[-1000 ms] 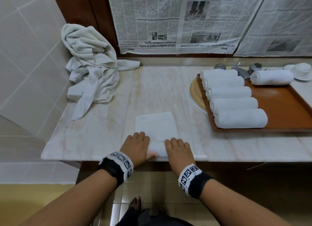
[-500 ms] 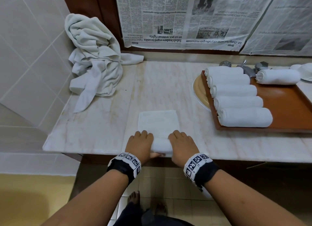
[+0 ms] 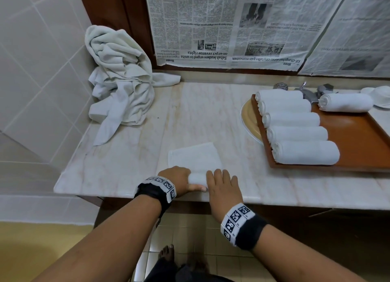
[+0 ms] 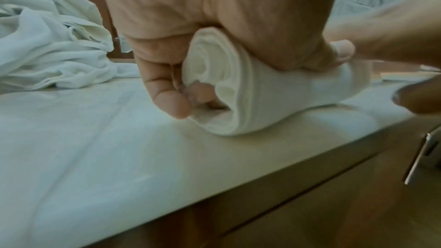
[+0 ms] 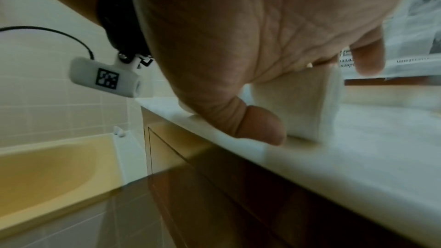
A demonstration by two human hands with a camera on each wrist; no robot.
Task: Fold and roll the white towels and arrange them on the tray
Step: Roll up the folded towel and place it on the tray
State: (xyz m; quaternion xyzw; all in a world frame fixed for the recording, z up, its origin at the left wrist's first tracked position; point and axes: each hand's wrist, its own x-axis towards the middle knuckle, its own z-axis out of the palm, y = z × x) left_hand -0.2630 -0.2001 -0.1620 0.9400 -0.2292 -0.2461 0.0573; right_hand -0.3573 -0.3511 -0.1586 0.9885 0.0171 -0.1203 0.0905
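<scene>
Lying on the marble counter [image 3: 130, 161] near its front edge: a white towel [image 3: 195, 158], its near end wound into a tight spiral roll, its far end still lying flat toward the wall. Gripping the roll's left end, the left hand [image 3: 176, 177], fingers curling round it. Pressing on the roll's right part, the right hand [image 3: 223, 187], fingers fairly straight. Resting on the tray [image 3: 363, 142], right of the towel, six finished rolls [image 3: 304, 152].

Bare counter [image 3: 202, 113] ahead of the hands, between crumpled towel heap [image 3: 120, 85] left and loaded tray [image 3: 363, 138] right.
</scene>
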